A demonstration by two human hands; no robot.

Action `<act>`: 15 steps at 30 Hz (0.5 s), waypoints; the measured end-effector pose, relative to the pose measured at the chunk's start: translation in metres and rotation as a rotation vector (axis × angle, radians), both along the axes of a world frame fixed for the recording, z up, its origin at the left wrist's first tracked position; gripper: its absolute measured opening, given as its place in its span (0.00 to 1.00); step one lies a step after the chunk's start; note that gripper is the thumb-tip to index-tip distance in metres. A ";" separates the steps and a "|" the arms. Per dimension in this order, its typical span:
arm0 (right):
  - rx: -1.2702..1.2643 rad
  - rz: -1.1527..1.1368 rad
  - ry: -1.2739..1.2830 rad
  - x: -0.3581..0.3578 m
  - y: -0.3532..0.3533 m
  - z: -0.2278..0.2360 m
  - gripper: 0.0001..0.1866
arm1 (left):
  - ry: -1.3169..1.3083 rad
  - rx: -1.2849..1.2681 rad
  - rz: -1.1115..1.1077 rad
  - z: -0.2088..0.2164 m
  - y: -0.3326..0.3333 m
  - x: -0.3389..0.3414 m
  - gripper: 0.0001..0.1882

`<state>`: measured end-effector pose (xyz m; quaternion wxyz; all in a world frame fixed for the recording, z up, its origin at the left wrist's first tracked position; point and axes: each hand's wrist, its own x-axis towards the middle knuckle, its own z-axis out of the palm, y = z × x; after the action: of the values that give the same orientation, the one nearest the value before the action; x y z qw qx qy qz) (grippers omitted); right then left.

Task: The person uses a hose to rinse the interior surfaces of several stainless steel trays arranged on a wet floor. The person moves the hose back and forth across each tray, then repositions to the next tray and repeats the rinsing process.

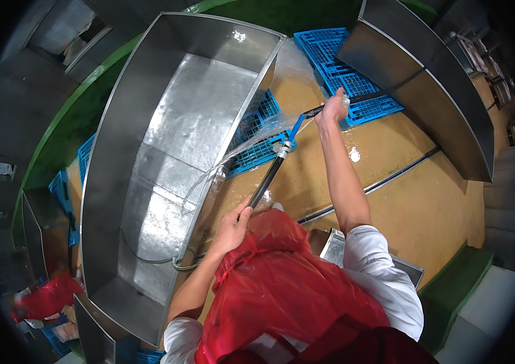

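Observation:
My left hand [232, 229] is closed around a black hose [264, 185] with a yellowish stripe, just right of a long steel tank [199, 109]. A silver clamp or wrapping [282, 148] sits at this hose's far end, and a short blue tube [297, 128] sticks out of it. My right hand [333, 109], arm stretched forward, grips a second black hose [366, 96] where its end meets the blue tube. Water [257, 139] sprays leftward from near that joint, over the tank's rim and into it. Whether the tube is firmly seated in the right-hand hose, I cannot tell.
Blue plastic pallets [363, 109] lie on the wet tan floor [403, 206]. Another steel tank [415, 85] stands tilted at the right. A drain channel [400, 172] crosses the floor. A person in red [51, 297] is at the far lower left. A green kerb [457, 297] edges the lower right.

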<state>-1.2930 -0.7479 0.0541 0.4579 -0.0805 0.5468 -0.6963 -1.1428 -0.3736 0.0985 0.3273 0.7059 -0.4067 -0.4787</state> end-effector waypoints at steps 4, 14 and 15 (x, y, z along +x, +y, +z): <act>0.002 -0.007 -0.025 0.005 0.002 -0.002 0.14 | -0.007 0.042 0.002 0.006 -0.001 0.001 0.22; 0.003 0.035 0.023 0.007 0.004 -0.006 0.14 | 0.072 0.022 -0.072 -0.008 -0.004 0.016 0.21; -0.006 0.036 0.019 0.006 0.003 -0.008 0.13 | 0.084 0.036 -0.098 -0.008 -0.004 0.020 0.21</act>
<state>-1.2867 -0.7444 0.0457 0.4649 -0.0986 0.5475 -0.6888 -1.1230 -0.3777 0.0901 0.3076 0.6702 -0.4181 -0.5304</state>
